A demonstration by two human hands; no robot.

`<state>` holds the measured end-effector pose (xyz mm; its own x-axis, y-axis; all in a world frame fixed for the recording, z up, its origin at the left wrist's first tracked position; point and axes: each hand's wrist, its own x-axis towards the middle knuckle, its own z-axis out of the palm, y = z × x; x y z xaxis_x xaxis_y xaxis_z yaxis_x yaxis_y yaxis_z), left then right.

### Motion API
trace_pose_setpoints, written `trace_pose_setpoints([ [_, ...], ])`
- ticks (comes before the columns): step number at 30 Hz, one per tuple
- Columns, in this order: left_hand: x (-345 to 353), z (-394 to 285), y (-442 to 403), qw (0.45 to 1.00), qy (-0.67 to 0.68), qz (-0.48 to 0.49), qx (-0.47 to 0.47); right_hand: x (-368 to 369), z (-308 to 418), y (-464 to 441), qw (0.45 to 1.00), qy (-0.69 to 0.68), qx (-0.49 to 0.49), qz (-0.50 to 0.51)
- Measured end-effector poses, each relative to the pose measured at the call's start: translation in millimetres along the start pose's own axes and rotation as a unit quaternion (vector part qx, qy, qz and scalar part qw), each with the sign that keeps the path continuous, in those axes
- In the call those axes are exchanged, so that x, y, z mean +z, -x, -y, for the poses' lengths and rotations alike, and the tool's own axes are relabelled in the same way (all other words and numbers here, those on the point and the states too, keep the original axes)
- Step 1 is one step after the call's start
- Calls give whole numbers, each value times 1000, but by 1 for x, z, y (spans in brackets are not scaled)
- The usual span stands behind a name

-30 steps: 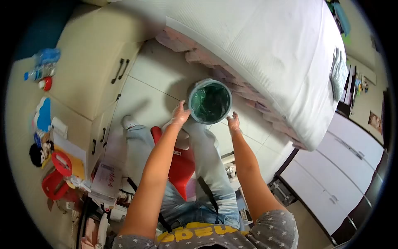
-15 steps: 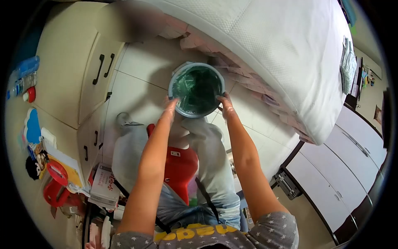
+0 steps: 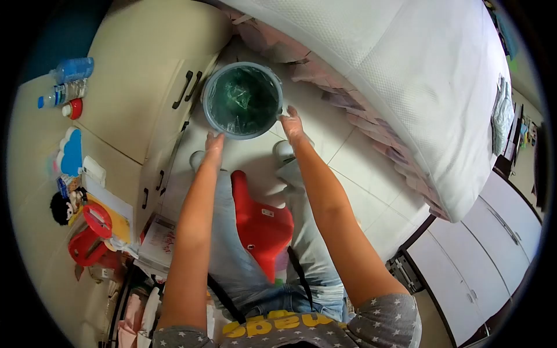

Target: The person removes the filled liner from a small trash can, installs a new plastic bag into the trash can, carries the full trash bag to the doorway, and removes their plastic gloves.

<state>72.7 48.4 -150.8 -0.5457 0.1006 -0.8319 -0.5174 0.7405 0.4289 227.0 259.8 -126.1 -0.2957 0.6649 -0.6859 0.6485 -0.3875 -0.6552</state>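
A round trash bin [image 3: 213,120] with a grey-blue rim, lined with a dark green plastic bag [image 3: 246,98], is out in front of me at arm's length. Its open top faces me, and only the liner shows inside. My left hand [image 3: 214,145] grips the near left of the rim, with some fingers hidden behind it. On the near right of the rim, my right hand [image 3: 292,126] keeps its hold. Whether the bin's base touches the floor is hidden.
A red plastic seat-like object [image 3: 264,229] lies between my legs. Cream cabinets [image 3: 145,64] with black handles stand left, holding bottles [image 3: 72,69] on top. To the right is a bed [image 3: 406,87] with a pink ruffled skirt; white drawers [image 3: 464,255] stand beyond. Tiled floor [image 3: 360,156] lies between.
Both hands have carried the bin forward and to the left in view, toward the cabinets. My arms are stretched further, and the red object now shows more fully.
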Motion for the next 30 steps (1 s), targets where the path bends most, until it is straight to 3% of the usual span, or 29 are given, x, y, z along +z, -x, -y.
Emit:
trace_pose_setpoints([
  [2,1,4,2,994,-90,-54,-16,-14,0,34,1000,-4,4,-13],
  [4,0,13,16,991,36,16,130,-37,-1,75,999,15,-5,-39],
  [5,-11,-28,68,989,24,71,126,-52,1,99,998,34,-18,-57],
  [6,-16,-71,133,984,10,127,122,-67,6,128,997,-37,-8,-74],
  [7,-12,-77,158,975,42,162,146,-80,12,156,990,-109,-1,-90],
  [8,-8,-86,180,962,74,197,172,-95,8,176,990,-87,-21,-112],
  [10,-6,-122,251,947,-1,260,188,-120,17,225,983,-81,-41,-157],
  [12,2,-149,311,920,-54,320,219,-157,47,276,966,-218,2,-138],
  [14,12,-172,364,893,-93,367,243,-177,52,312,933,-312,-32,-175],
  [16,32,-198,416,871,-105,405,258,-217,92,364,927,-322,-39,-189],
  [22,149,-249,549,801,-164,453,356,-329,67,445,848,-454,-131,-240],
  [26,256,-244,650,760,-165,534,333,-430,41,503,822,-451,-154,-310],
  [28,302,-227,713,684,-178,614,350,-477,29,530,810,-430,-157,-366],
  [30,340,-207,765,651,-220,654,316,-508,25,550,793,-396,-162,-434],
])
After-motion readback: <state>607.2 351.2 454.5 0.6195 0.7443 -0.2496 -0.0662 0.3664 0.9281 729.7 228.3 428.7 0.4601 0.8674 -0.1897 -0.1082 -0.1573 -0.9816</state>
